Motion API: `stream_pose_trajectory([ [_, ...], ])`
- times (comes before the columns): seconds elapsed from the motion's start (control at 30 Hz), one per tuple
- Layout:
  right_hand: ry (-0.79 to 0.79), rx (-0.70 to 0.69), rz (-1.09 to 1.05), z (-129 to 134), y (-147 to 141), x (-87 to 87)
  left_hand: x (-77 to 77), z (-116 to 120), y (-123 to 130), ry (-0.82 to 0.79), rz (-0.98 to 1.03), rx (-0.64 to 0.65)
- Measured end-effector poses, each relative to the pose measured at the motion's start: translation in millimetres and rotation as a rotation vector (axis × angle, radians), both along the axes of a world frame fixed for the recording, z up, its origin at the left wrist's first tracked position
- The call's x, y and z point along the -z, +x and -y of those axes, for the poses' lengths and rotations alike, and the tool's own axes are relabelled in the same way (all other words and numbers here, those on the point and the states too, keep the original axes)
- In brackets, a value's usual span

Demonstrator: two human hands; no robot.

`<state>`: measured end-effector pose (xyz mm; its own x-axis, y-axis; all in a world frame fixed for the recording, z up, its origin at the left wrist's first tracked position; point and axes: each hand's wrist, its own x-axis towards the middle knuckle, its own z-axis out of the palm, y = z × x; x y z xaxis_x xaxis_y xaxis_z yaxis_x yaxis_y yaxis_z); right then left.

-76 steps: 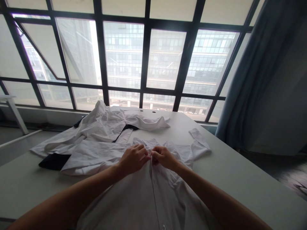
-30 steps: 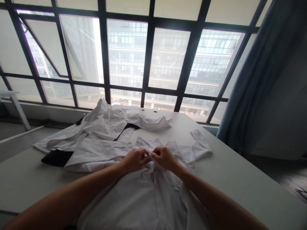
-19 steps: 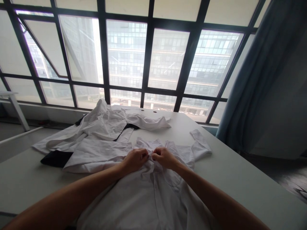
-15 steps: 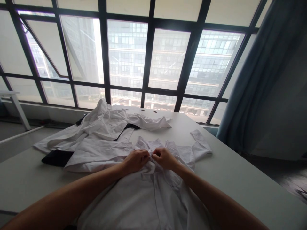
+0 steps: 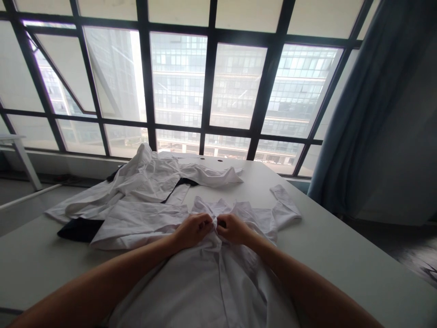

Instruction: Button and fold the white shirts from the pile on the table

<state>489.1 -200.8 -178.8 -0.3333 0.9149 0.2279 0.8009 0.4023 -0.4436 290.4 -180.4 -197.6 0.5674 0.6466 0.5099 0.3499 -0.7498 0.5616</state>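
Note:
A white shirt [image 5: 191, 278] lies in front of me, its lower part spreading toward me over the near edge of the table. My left hand [image 5: 194, 228] is closed on the cloth near the shirt's front opening. Close beside it, my right hand [image 5: 232, 228] pinches the same shirt from the other side, the two hands almost touching. The fingertips hide whatever small part of the front sits between them. The shirt's sleeve [image 5: 287, 207] stretches out to the right, bent on the tabletop.
More white garments [image 5: 146, 177] lie heaped on the white table [image 5: 341, 259] at the back left, with black cloth [image 5: 80, 229] showing under them. A blue curtain [image 5: 341, 136] hangs at the right. Dark-framed windows [image 5: 177, 82] rise behind the table.
Both hands stay at the same spot on the shirt; the right hand's fingers have curled slightly and a small gap shows between the hands. The view has shifted a little.

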Motion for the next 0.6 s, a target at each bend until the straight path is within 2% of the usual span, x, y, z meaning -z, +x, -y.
stream_pose_trajectory([
  [0.07,0.071,0.138,0.103,-2.2,7.3,-6.0,-8.4,-5.5,-5.3,0.021,-0.011,-0.074],
  [0.13,0.105,0.257,0.173,-8.6,23.8,-11.3,-18.4,-14.9,-16.3,0.05,-0.041,-0.217],
  [0.2,0.088,0.351,0.219,-17.2,48.0,-13.9,-25.9,-25.4,-33.1,0.064,-0.135,-0.358],
  [0.27,0.011,0.436,0.281,-25.4,75.9,-14.3,-27.6,-34.3,-53.3,0.044,-0.293,-0.431],
  [0.37,-0.207,0.485,0.344,-32.6,116.0,-14.3,-21.7,-41.6,-79.4,0.006,-0.528,-0.461],
  [0.43,-0.3,0.475,0.289,-33.2,137.9,-15.9,-18.3,-42.9,-87.3,-0.012,-0.623,-0.457],
  [0.5,-0.348,0.507,0.197,-31.9,155.0,-18.3,-19.5,-41.7,-86.7,-0.045,-0.679,-0.429],
  [0.6,-0.43,0.647,0.137,-29.8,172.2,-20.7,-29.8,-35.5,-77.8,-0.076,-0.703,-0.389],
])
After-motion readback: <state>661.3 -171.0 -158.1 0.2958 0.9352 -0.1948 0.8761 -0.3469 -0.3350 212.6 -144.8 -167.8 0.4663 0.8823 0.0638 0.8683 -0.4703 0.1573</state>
